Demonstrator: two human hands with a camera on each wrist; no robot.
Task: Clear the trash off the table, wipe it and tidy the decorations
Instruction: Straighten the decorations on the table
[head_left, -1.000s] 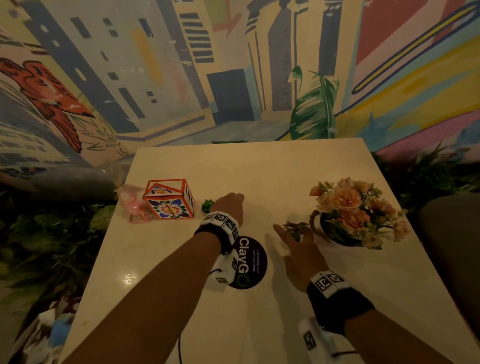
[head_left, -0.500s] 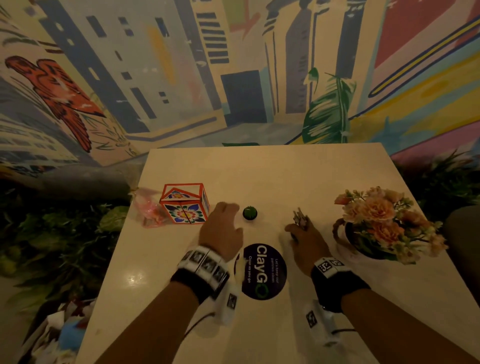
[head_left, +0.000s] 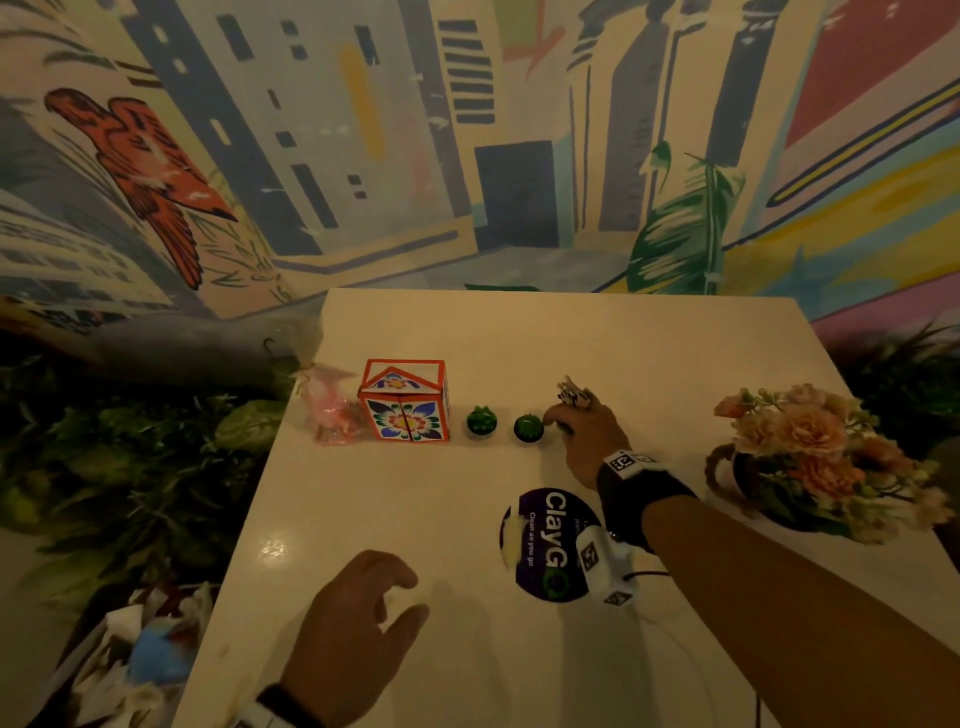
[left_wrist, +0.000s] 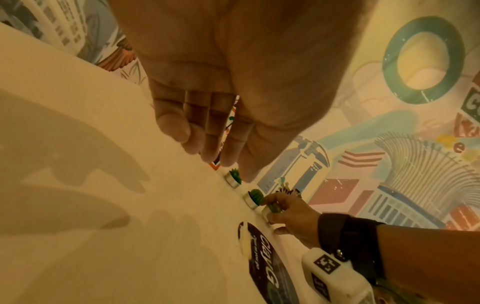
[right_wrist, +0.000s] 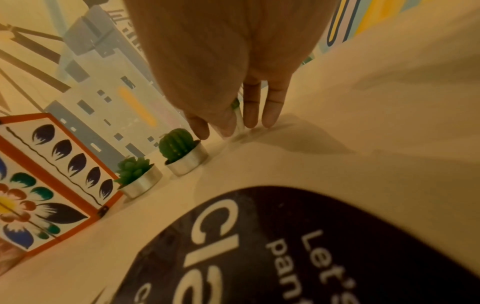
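Observation:
On the cream table (head_left: 649, 364) a painted floral box (head_left: 405, 400) stands in a row with a green succulent candle (head_left: 481, 421) and a green cactus candle (head_left: 528, 427). My right hand (head_left: 563, 418) pinches a small spiky plant in a tin cup (head_left: 571, 389), set down just right of the cactus candle (right_wrist: 179, 150). The right wrist view shows that hand's fingers (right_wrist: 250, 111) around the cup (right_wrist: 237, 119), touching the table. My left hand (head_left: 410, 597) hovers near the front edge, fingers relaxed (left_wrist: 179, 127) and holding nothing.
A pink wrapped bag (head_left: 332, 410) lies left of the box. A pot of peach flowers (head_left: 810, 457) stands at the right edge. A round dark sticker (head_left: 545, 545) lies under my right wrist. A bin of paper trash (head_left: 140, 660) sits below the front left corner, among greenery.
My left hand let go by the box and drew back to the front edge, leaving the succulent candle there. My right hand carried the spiky plant left, next to the cactus candle.

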